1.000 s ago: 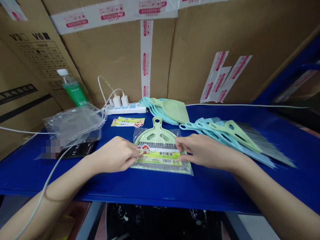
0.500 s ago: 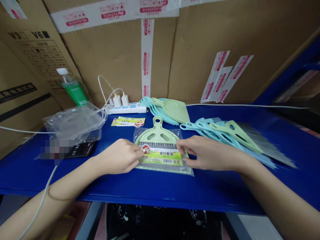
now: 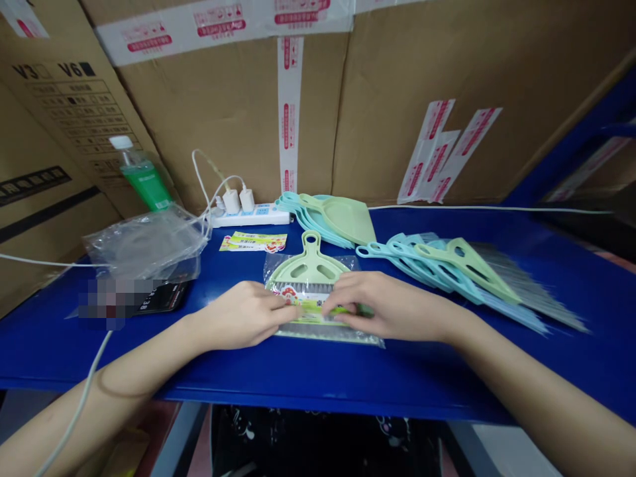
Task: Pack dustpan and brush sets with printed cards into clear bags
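A pale green dustpan and brush set [image 3: 312,262] lies in a clear plastic bag [image 3: 355,336] on the blue table, handle pointing away from me. Across its grey bristles lies a yellow-green printed label card [image 3: 312,309]. My left hand [image 3: 251,315] is closed, its fingertips pinching at the card's left part. From the other side my right hand [image 3: 375,305] reaches over the card, fingers curled and thumb drawn in on it. The right hand covers much of the card's right half. Whether the card is inside the bag or on top, I cannot tell.
Dustpans [image 3: 348,222] are stacked at the back, brushes [image 3: 447,265] fan out at the right. Spare label cards [image 3: 253,242] lie near a power strip [image 3: 263,215]. Clear bags [image 3: 144,245], a phone [image 3: 163,297] and a green bottle [image 3: 146,182] are at left. Cardboard boxes [image 3: 318,119] stand behind.
My right hand has moved left from the card's right edge onto the card. My left hand has shifted slightly right, so the fingertips are closer together.
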